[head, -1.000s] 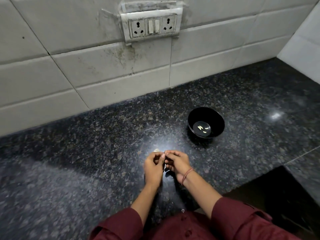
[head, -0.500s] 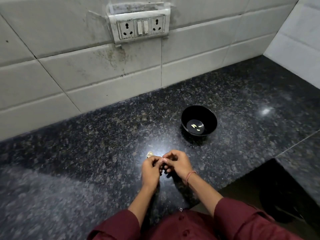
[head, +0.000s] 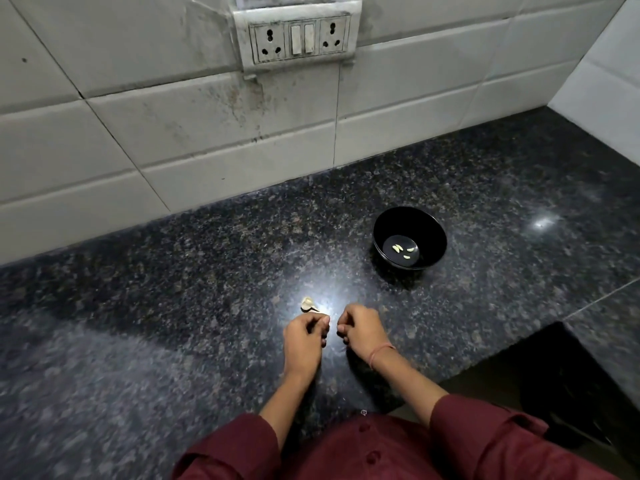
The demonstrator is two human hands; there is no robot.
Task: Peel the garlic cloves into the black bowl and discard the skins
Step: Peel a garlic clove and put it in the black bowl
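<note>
Left hand point(head: 304, 336) and right hand point(head: 360, 332) curl just apart near garlic skin point(head: 308, 304); what they hold cannot be told

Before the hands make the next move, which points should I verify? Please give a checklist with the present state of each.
1. The black bowl stands upright on the counter: ok.
2. Some peeled cloves lie inside the bowl: ok.
3. The right hand holds a clove: cannot tell, curled fingers hide it.
4. The left hand holds skin: cannot tell, its fingers are curled too.
5. Skins discarded: not ok, a skin piece lies on the counter beside the left hand.
6. The way from the hands to the bowl is free: ok.
</note>
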